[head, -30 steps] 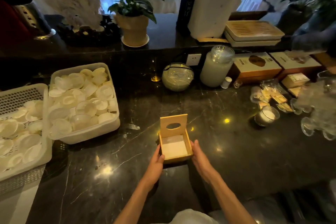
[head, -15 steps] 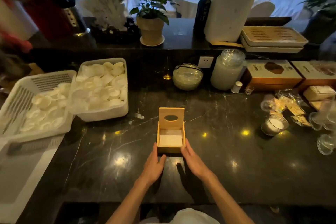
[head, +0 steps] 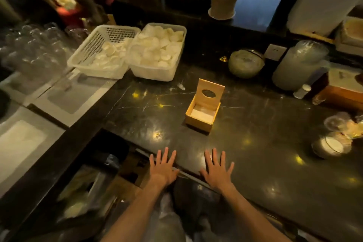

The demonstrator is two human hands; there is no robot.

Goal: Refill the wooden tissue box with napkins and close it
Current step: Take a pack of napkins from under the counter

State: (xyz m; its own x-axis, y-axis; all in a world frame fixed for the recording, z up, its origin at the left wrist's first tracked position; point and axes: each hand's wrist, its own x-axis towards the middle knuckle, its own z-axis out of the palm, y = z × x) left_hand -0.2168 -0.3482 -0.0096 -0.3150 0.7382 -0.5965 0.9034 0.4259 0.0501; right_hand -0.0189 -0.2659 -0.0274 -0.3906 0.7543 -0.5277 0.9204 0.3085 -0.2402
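The wooden tissue box [head: 198,123] stands on the dark marble counter [head: 255,133], its lid [head: 210,92] with an oval hole raised upright at the back. White napkins [head: 203,113] lie low inside it. My left hand [head: 163,167] and my right hand [head: 217,171] hover over the counter's near edge, well short of the box, fingers spread and holding nothing.
Two white plastic baskets [head: 110,72] [head: 153,73] of small white dishes sit at the back left. A round glass bowl [head: 245,64], a tall frosted jar [head: 298,67] and a candle glass [head: 330,147] stand to the right. Below the counter edge is an open shelf space [head: 102,182].
Both hands have let go of the box and pulled back to the counter's near edge. The view has swung left and down; the box stays in place.
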